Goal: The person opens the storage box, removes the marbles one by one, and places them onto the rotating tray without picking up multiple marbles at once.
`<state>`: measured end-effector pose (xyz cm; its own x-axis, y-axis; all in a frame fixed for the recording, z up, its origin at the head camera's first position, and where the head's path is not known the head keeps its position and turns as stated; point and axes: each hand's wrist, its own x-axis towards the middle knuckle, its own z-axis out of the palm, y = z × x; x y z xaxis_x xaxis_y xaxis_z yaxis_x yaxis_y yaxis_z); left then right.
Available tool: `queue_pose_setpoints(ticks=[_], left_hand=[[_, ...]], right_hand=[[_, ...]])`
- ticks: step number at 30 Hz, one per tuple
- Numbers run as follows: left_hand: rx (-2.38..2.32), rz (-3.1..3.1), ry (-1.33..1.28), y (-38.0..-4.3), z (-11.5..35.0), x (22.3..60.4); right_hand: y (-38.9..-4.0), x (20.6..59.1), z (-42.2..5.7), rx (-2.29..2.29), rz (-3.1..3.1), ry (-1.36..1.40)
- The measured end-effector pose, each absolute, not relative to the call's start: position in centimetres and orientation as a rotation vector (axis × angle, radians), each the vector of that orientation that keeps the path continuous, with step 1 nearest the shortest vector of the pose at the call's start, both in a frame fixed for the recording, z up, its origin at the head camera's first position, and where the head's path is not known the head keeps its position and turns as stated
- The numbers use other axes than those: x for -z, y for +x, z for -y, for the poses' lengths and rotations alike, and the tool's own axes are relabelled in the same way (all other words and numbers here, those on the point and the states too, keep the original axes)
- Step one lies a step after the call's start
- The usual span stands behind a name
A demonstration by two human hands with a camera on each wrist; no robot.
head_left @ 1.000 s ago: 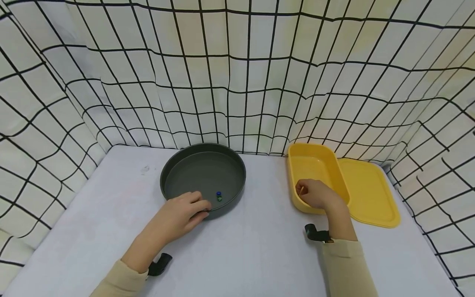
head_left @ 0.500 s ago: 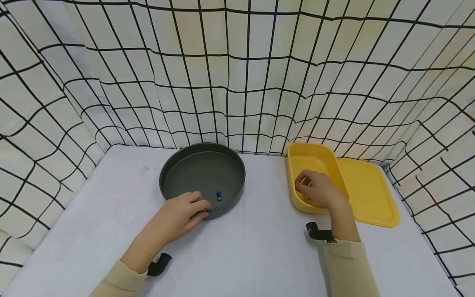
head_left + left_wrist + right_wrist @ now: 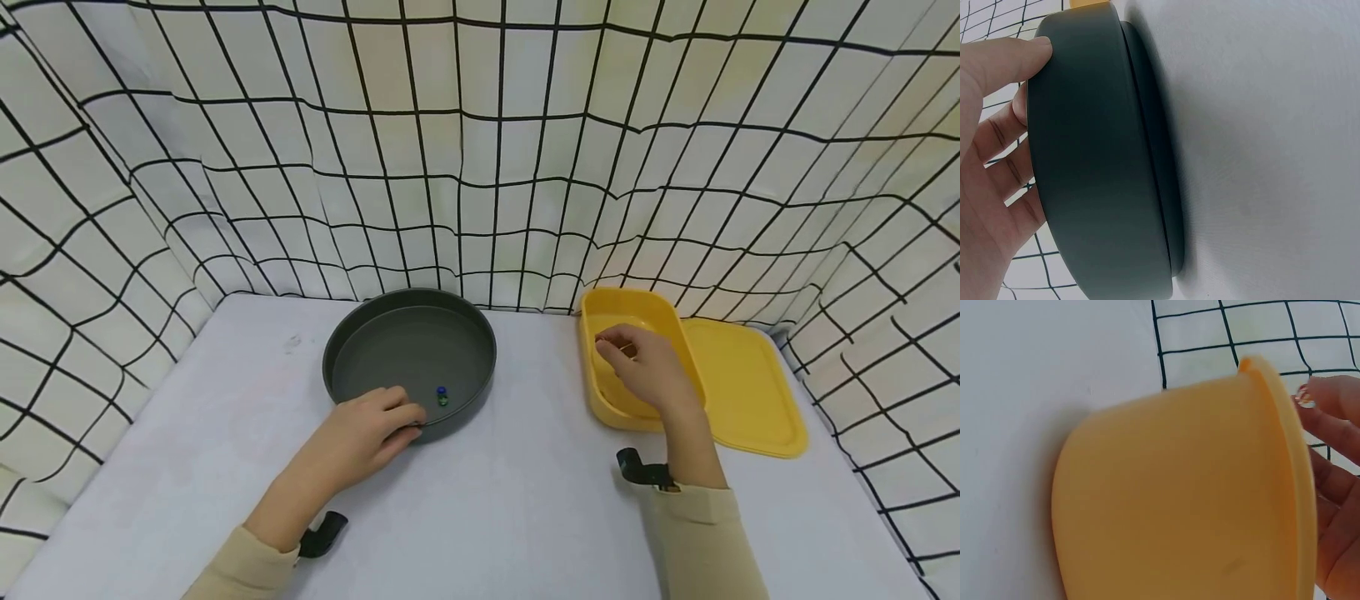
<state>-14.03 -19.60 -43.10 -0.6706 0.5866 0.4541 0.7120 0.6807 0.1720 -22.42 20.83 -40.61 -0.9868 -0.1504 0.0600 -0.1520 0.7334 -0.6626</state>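
Note:
My left hand (image 3: 378, 429) grips the near rim of a round dark grey pan (image 3: 405, 342); the left wrist view has the thumb on the outer wall and the other fingers behind the rim. Inside the pan, a blue marble (image 3: 442, 390) and a green marble (image 3: 443, 401) lie touching or nearly so. Over a yellow rectangular tub (image 3: 600, 400) is my right hand (image 3: 648, 362). Its thumb and index finger pinch a clear glass marble (image 3: 1304, 397) with orange-red in it, raised about level with the tub's rim. Part of the tub's inside is hidden by this hand.
A flat yellow lid (image 3: 750, 392) lies on the white table (image 3: 525, 500) right of the tub. Black netting (image 3: 498, 175) over white cloth walls in the back and both sides, close behind pan and tub.
My right hand has risen from low inside the tub to about its rim, bringing up the clear marble. The left hand and the pan stay where they were.

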Motion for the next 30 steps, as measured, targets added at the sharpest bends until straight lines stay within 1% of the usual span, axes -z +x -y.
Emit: queue_pose_setpoints(ticks=[8,15,18,30], left_hand=[[0.481,2.531,-1.024,-14.1,19.6,43.2],[0.482,2.542,-1.018,-14.1,19.6,43.2],[0.479,2.547,-1.014,-14.2,19.6,43.2],[0.484,2.545,-1.021,-14.2,19.7,43.4]], right_hand=[[-22.4,40.6,-19.7,-1.302,2.7,0.242],[-22.6,40.3,-18.2,-2.056,2.295,0.155],[-22.5,40.1,-17.7,-2.232,2.212,0.145],[-22.1,40.6,-15.8,-2.276,2.267,0.223]])
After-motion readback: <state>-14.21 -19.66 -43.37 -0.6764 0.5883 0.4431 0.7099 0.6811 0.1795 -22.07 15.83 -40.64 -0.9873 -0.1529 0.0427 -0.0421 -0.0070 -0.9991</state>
